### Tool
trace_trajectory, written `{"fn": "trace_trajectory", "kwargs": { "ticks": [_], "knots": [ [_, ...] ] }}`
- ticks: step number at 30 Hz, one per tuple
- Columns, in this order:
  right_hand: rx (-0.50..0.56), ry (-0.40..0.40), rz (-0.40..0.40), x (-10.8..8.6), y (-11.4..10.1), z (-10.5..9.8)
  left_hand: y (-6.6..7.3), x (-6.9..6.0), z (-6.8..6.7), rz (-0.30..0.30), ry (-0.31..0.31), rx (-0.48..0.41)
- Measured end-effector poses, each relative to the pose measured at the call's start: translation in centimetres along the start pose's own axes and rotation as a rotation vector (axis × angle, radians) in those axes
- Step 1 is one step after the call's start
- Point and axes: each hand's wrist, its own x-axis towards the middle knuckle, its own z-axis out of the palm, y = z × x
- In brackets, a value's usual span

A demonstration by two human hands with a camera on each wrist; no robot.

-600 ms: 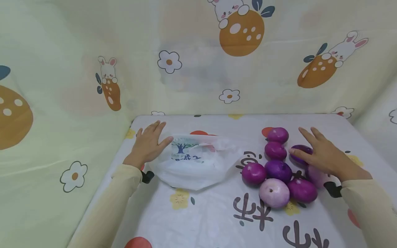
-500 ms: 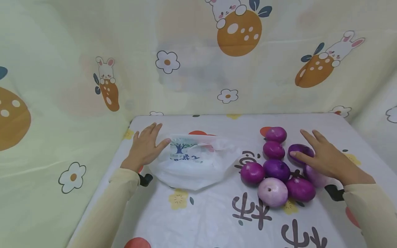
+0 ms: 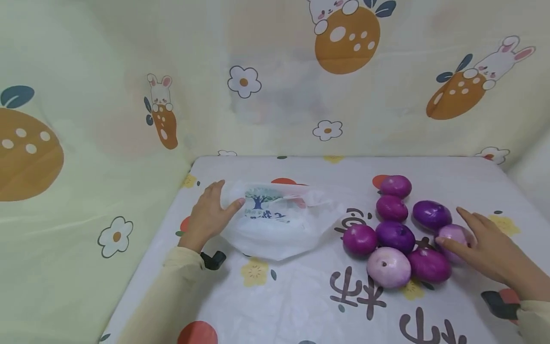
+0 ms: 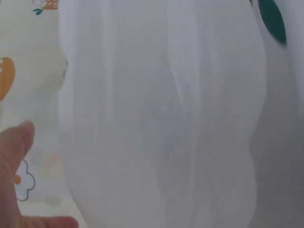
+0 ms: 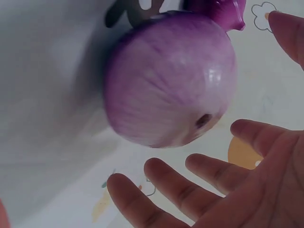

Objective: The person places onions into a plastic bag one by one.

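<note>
My left hand [image 3: 209,213] is beside the left end of a white plastic bag [image 3: 275,239] printed with a tree. Its thumb overlaps the bag's edge in the head view; whether they touch I cannot tell. The bag fills most of the left wrist view, with fingertips [image 4: 26,135] showing at the lower left. At the right, my right hand [image 3: 494,248] hangs by a pale purple onion [image 3: 453,236], fingers apart and holding nothing. In the right wrist view a gap shows between these fingers and the pale onion [image 5: 171,80], its root end facing them.
Several more red onions lie in a cluster, among them a dark one [image 3: 431,215], a whitish one [image 3: 388,267] and a magenta one [image 3: 360,240]. A printed cloth [image 3: 275,306] covers the table. Patterned curtains [image 3: 275,105] stand behind and at the sides.
My right hand has moved right and nearer to me, from over the dark onion to the pale one. The left hand has lowered slightly beside the bag. The head view has shifted a little.
</note>
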Motion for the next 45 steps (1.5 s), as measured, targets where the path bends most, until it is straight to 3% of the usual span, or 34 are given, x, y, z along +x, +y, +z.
{"fn": "trace_trajectory", "kwargs": {
  "ticks": [8, 14, 21, 26, 31, 36, 41, 45],
  "knots": [
    [0.063, 0.014, 0.025, -1.4, 1.3, 1.1, 2.0, -0.6, 2.7, -0.145, 0.065, -0.036],
    [0.09, -0.013, 0.032, -1.2, 1.2, 1.7, 1.7, -0.6, 4.1, -0.233, 0.08, 0.029],
    [0.046, -0.071, 0.078, -0.7, 1.2, 2.0, -0.3, -0.8, 5.6, -0.232, 0.154, -0.004],
    [0.031, -0.082, 0.14, -0.2, 1.4, 2.4, -1.0, -0.8, 5.9, -0.231, 0.258, -0.114],
    [0.038, -0.044, 0.175, 0.0, 1.1, 2.9, -1.5, -1.1, 5.8, -0.233, 0.36, -0.292],
    [0.073, 0.009, 0.222, -0.2, 0.8, 3.0, -2.3, -1.3, 5.6, -0.272, 0.362, -0.421],
    [0.117, 0.018, 0.256, -0.3, 0.8, 3.1, -2.8, -1.1, 5.6, -0.269, 0.351, -0.403],
    [0.199, 0.048, 0.3, -0.3, 0.9, 3.3, -3.0, -0.8, 5.9, -0.3, 0.354, -0.417]
  ]
}}
